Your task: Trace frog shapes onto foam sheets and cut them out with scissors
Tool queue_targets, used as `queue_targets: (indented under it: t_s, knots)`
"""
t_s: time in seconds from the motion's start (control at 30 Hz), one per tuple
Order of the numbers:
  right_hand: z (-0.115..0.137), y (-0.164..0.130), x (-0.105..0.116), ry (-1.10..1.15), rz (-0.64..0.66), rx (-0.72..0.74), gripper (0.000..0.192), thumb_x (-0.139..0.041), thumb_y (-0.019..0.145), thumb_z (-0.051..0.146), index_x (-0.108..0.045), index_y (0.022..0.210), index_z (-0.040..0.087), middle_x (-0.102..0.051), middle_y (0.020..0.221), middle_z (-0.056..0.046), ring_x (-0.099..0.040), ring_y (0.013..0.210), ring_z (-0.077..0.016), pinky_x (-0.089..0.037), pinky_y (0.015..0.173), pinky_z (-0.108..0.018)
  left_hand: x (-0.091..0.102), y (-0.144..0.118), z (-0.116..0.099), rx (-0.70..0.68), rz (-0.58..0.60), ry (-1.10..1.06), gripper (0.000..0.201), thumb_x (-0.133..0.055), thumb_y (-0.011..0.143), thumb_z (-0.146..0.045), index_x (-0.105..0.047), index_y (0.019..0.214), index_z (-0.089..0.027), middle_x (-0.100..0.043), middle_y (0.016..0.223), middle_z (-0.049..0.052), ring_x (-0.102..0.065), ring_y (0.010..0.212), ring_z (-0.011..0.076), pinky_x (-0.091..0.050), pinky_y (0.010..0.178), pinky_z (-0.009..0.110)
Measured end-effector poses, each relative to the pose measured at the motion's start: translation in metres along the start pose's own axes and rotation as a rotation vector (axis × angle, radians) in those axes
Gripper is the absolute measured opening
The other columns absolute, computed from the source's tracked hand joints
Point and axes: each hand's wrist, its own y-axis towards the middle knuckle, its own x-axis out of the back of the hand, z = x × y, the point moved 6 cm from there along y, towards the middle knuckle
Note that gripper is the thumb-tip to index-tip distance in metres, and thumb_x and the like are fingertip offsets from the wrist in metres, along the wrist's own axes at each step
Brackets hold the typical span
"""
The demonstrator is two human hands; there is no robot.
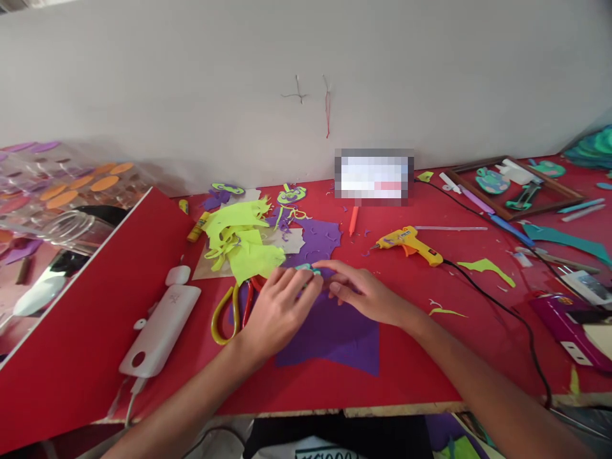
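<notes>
Left hand [277,309] and right hand [363,294] together pinch what looks like a small teal foam piece [306,268] over the purple foam sheet [335,335]; yellow-handled scissors [229,312] lie just left of the left hand.

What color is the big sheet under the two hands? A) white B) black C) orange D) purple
D: the big sheet lying on the red table under the left hand and the right hand is purple.
</notes>
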Motion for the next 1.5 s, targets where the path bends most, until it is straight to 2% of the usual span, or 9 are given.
queue_targets:
  t_s: [0.1, 0.23, 0.4, 0.6, 0.77, 0.93, 1.03, 1.23, 1.5]
  knots:
    - [-0.002, 0.004, -0.01, 0.109, 0.04, -0.01, 0.038, -0.051, 0.104, 0.043, -0.058, 0.136, 0.024, -0.072, 0.107, -0.006, -0.069, 0.085, -0.0164, -0.057, 0.076, -0.027, -0.01, -0.004, -0.009, 0.024, -0.001, -0.129, 0.013, -0.048, 0.101, -0.016, -0.061, 0.1, -0.015, -0.068, 0.093, 0.009, -0.063, 0.082, 0.0211, -0.05, 0.075, 0.036]
    - [-0.011, 0.007, 0.002, 0.025, -0.083, -0.06, 0.026, -0.056, 0.1, 0.043, -0.068, 0.109, 0.021, -0.072, 0.099, -0.005, -0.068, 0.083, -0.018, -0.054, 0.069, -0.026, -0.016, -0.006, 0.005, 0.144, -0.012, -0.344, 0.023, -0.054, 0.102, -0.031, -0.058, 0.121, -0.018, -0.07, 0.111, 0.01, -0.067, 0.1, 0.0217, -0.054, 0.088, 0.035]
    - [-0.006, -0.001, 0.036, -0.262, -0.275, -0.056, 0.018, -0.052, 0.1, 0.034, -0.063, 0.109, 0.023, -0.069, 0.094, -0.004, -0.062, 0.068, -0.0164, -0.048, 0.066, -0.029, -0.032, -0.022, 0.059, 0.213, 0.198, -0.038, 0.045, -0.056, 0.099, -0.031, -0.052, 0.143, -0.023, -0.052, 0.15, 0.016, -0.052, 0.134, 0.0344, -0.041, 0.112, 0.056]
    - [0.012, -0.008, 0.071, -0.413, -0.385, -0.058, 0.032, -0.051, 0.1, 0.033, -0.059, 0.13, 0.027, -0.067, 0.085, -0.002, -0.059, 0.064, -0.0181, -0.045, 0.059, -0.031, -0.024, -0.041, 0.111, 0.248, 0.346, 0.171, 0.048, -0.044, 0.091, -0.003, -0.064, 0.131, -0.023, -0.053, 0.149, 0.014, -0.046, 0.142, 0.0357, -0.033, 0.117, 0.061]
    - [0.03, -0.006, 0.086, -0.523, -0.497, 0.023, 0.031, -0.051, 0.099, 0.029, -0.062, 0.127, 0.024, -0.071, 0.099, -0.005, -0.059, 0.066, -0.0163, -0.045, 0.059, -0.03, -0.028, -0.008, 0.08, 0.044, 0.27, 0.004, 0.044, -0.044, 0.103, -0.027, -0.052, 0.146, -0.028, -0.041, 0.161, 0.011, -0.033, 0.151, 0.0309, -0.016, 0.125, 0.062]
    - [0.025, -0.006, 0.086, -0.496, -0.596, 0.078, 0.021, -0.05, 0.101, 0.033, -0.068, 0.104, 0.022, -0.071, 0.089, -0.004, -0.052, 0.057, -0.0137, -0.041, 0.056, -0.029, -0.073, 0.012, 0.05, -0.059, 0.334, -0.171, 0.057, -0.035, 0.105, -0.053, -0.039, 0.156, -0.028, -0.038, 0.163, 0.011, -0.034, 0.151, 0.0301, -0.016, 0.125, 0.06]
    - [0.013, -0.005, 0.076, -0.416, -0.53, 0.063, 0.02, -0.053, 0.1, 0.036, -0.066, 0.102, 0.022, -0.07, 0.091, -0.004, -0.055, 0.063, -0.0148, -0.043, 0.058, -0.028, -0.088, 0.008, 0.053, 0.008, 0.353, -0.161, 0.06, -0.031, 0.105, -0.056, -0.036, 0.158, -0.028, -0.032, 0.166, 0.011, -0.032, 0.152, 0.0324, -0.019, 0.123, 0.061]
    - [-0.005, -0.001, 0.043, -0.342, -0.191, -0.046, 0.019, -0.058, 0.098, 0.034, -0.06, 0.113, 0.023, -0.065, 0.082, 0.001, -0.057, 0.067, -0.0146, -0.043, 0.063, -0.026, -0.086, -0.001, 0.062, 0.044, 0.38, -0.113, 0.059, -0.032, 0.106, -0.051, -0.036, 0.159, -0.025, -0.027, 0.168, 0.012, -0.033, 0.151, 0.0358, -0.022, 0.121, 0.063]
    - [-0.014, -0.013, 0.032, -0.75, -0.081, -0.187, 0.018, -0.064, 0.096, 0.037, -0.061, 0.11, 0.026, -0.07, 0.081, 0.001, -0.063, 0.068, -0.0167, -0.033, 0.06, -0.026, -0.081, 0.006, 0.056, 0.068, 0.293, -0.12, 0.051, -0.03, 0.108, -0.041, -0.042, 0.154, -0.023, -0.04, 0.162, 0.011, -0.039, 0.148, 0.0322, -0.028, 0.119, 0.059]
